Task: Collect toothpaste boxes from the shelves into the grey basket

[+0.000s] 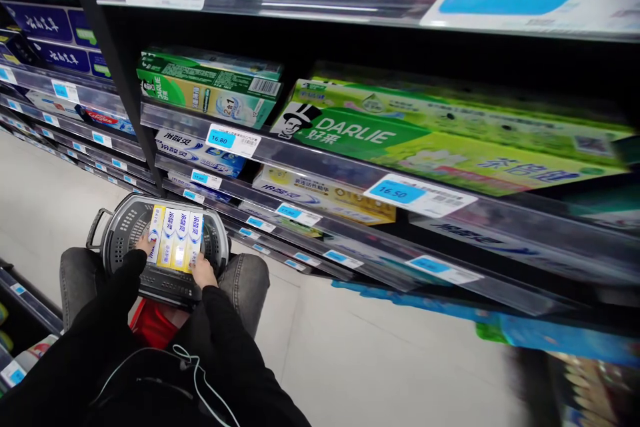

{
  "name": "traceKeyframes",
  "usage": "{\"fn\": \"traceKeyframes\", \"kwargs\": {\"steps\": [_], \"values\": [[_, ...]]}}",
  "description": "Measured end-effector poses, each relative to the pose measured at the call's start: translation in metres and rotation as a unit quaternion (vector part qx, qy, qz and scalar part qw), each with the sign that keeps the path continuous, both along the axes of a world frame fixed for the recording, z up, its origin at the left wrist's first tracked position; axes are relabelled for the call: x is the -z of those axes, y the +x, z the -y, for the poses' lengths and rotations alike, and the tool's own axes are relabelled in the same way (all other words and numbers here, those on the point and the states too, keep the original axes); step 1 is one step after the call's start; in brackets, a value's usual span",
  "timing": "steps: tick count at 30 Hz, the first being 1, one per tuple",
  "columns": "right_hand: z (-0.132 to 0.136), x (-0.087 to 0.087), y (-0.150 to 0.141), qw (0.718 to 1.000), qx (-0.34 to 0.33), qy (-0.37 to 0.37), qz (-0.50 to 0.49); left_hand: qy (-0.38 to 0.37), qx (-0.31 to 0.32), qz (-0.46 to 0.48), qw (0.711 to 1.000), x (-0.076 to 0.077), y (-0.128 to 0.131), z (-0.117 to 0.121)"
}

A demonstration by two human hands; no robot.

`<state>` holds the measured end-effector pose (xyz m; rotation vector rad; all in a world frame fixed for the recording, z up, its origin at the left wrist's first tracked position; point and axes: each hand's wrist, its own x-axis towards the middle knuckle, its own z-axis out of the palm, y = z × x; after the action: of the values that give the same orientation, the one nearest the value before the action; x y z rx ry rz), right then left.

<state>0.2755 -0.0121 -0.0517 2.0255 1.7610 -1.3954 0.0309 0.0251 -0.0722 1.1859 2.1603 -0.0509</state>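
Observation:
My left hand (pixel 145 245) grips the left side of a row of several toothpaste boxes (pixel 176 238), white and yellow with blue lettering. At the row's lower right corner, my right hand (pixel 204 271) is closed on the boxes as well. The boxes stand side by side, their long sides running away from me. Beneath them is a dark grey slotted plastic basket (pixel 123 223) with a handle on its left, between my knees. Whether the boxes rest on the basket or are held just above it, I cannot tell. Most of my fingertips are hidden.
Shelves with price tags (pixel 420 195) slope across the right side. They carry green Darlie boxes (pixel 350 137), more white toothpaste boxes (pixel 320 197) and, farther left, a Colgate box (pixel 103 117). Another shelf edge (pixel 30 297) is at lower left. A white cord (pixel 197 363) hangs over my lap.

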Motion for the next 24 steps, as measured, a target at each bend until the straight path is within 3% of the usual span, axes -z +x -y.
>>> {"fn": "traceKeyframes", "kwargs": {"steps": [6,24], "values": [[0.001,-0.002,0.000,1.000,0.001,-0.015,-0.003,-0.012,0.004,-0.010,1.000,-0.004,0.009,-0.010],[0.001,-0.006,-0.003,1.000,-0.015,0.003,-0.016,-0.021,0.025,-0.038,0.999,-0.008,0.011,-0.001]]}}
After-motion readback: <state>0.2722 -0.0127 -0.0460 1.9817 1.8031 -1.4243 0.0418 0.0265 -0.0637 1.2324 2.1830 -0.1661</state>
